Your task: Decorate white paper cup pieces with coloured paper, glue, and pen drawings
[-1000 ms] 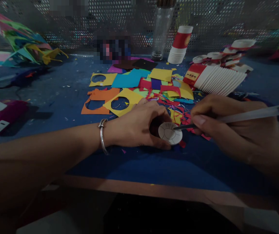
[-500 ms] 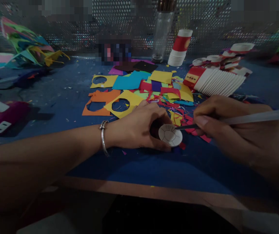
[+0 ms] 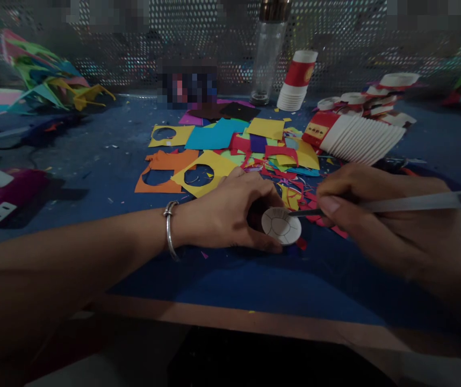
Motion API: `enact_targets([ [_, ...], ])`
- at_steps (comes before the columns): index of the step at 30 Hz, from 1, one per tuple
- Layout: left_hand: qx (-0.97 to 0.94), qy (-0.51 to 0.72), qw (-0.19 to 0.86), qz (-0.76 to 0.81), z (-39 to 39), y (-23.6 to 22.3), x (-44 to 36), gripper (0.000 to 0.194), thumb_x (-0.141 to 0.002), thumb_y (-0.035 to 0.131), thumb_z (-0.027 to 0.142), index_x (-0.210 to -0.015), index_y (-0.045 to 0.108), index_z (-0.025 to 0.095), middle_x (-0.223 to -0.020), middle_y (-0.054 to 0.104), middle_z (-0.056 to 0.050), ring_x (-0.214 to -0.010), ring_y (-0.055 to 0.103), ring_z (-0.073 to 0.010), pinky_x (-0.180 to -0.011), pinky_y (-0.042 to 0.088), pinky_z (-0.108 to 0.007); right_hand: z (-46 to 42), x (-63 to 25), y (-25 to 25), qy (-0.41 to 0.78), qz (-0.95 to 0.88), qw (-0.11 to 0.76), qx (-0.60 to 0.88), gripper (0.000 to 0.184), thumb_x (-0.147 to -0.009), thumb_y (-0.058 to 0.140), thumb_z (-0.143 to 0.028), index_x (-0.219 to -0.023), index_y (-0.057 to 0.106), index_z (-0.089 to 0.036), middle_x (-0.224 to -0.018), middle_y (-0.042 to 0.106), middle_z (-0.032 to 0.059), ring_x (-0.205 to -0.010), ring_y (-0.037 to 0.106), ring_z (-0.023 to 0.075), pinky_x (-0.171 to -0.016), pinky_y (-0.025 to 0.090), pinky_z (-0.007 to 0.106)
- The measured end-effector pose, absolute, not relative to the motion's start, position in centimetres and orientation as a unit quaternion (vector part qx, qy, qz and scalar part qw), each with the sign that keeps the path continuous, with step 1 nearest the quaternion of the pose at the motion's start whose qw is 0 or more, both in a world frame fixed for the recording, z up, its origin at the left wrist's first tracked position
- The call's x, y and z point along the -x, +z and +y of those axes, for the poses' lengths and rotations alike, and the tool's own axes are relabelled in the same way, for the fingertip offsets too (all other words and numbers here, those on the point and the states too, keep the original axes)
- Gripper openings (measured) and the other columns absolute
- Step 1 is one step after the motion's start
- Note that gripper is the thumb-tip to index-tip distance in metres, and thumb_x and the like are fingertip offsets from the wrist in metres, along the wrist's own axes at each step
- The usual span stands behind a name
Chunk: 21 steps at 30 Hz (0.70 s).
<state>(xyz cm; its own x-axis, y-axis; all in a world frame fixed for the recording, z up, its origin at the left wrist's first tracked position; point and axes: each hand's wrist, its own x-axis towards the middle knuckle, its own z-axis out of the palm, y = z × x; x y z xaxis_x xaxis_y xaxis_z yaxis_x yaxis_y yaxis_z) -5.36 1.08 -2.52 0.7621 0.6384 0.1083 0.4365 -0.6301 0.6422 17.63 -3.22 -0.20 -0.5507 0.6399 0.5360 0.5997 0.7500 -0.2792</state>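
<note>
White lined disc [image 3: 282,226]: tilting over the blue tabletop [image 3: 214,274], front centre. Left hand [image 3: 230,212]: clamping around the disc's sides; a slackening thumb could be letting it turn, skewing lines. Pen [image 3: 419,202]: pointing at the far rim, risking a skid off the edge. Right hand [image 3: 395,220]: pinching the pen. Paper scraps [image 3: 290,196]: lying behind, possibly snagging knuckles.

Single head-worn view, close above the blue surface [image 3: 230,279], facing forward and down toward perforated metal backing [image 3: 113,43]
</note>
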Motion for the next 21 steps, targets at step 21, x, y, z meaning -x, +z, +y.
enact_targets([
  [21, -0.888, 0.167, 0.305, 0.3, 1.2, -2.68, 5.33, 0.05, -0.072, 0.09, 0.051, -0.105, 0.068, 0.02, -0.103, 0.07, -0.005, -0.101, 0.06, -0.0266, -0.092, 0.042, -0.042, -3.04, -17.33, -0.32, 0.029, -0.882, 0.317, 0.346, 0.017, -0.094, 0.051, -0.016, -0.081, 0.057, -0.024, -0.06, 0.062, -0.0051, -0.045, 0.054, 0.0083, -0.045, 0.04, 0.022],
])
